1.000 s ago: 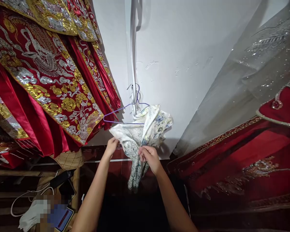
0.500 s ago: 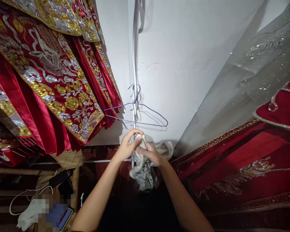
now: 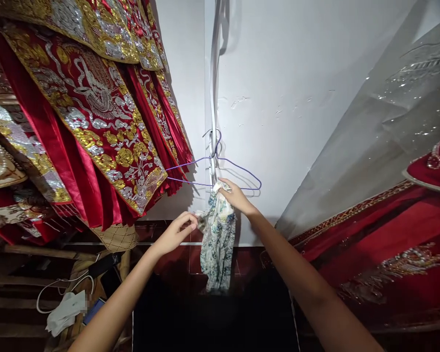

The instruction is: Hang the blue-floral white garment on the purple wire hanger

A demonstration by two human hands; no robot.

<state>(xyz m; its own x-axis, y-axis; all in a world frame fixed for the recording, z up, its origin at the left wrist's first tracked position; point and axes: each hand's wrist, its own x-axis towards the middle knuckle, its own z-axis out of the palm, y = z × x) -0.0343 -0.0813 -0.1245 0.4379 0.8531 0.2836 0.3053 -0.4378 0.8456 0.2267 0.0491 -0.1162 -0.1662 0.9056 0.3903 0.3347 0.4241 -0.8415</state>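
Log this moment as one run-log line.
left hand: pinches floral cloth edge | right hand: holds cloth top under purple wire hanger | hanger: bare, on wall | red embroidered garments: hanging left

Bare forearms, no sleeves, no jewellery

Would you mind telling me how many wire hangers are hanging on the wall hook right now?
1. A purple wire hanger hangs on the white wall, empty, just above the right hand, which holds a floral cloth with the left hand. The red garments' hangers are out of view.
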